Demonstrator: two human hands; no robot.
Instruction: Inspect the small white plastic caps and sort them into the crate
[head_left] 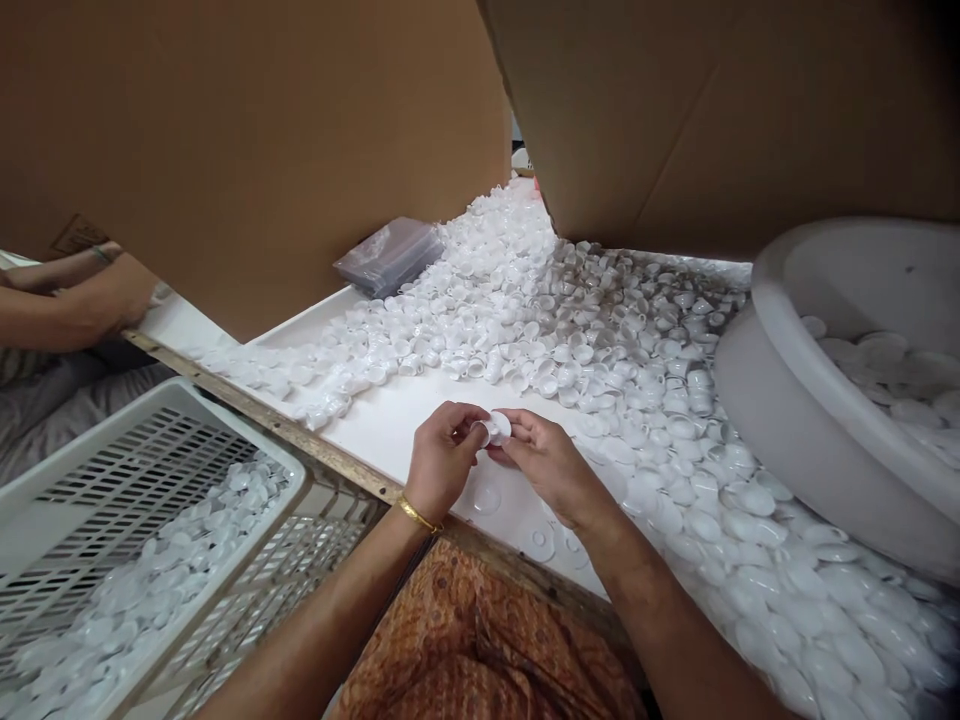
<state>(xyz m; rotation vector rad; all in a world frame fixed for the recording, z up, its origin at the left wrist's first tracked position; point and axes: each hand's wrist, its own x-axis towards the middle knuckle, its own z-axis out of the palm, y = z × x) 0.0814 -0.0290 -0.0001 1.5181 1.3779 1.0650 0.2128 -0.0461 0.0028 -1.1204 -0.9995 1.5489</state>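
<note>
My left hand (pixel 441 455) has its fingers closed on a small white plastic ring-like piece (pixel 484 432). Touching it is a round white plastic disc (pixel 502 426), pinched by my right hand (pixel 553 462). Both hands meet above the white tabletop (pixel 390 425), close to its front edge. Beyond them spreads a large heap of small white cup-shaped plastic pieces (pixel 480 330). Flat white discs (pixel 705 525) lie thickly to the right of my right hand. A few thin clear discs (pixel 484 497) rest on the table just below my hands.
A white slatted basket (pixel 292 470) with white pieces stands at lower left. On the right is a big white tub (pixel 757 400) holding discs. Cardboard sheets (pixel 262 130) wall the back, beside a pack of plastic bags (pixel 394 255). Another person's arm (pixel 82 310) shows at far left.
</note>
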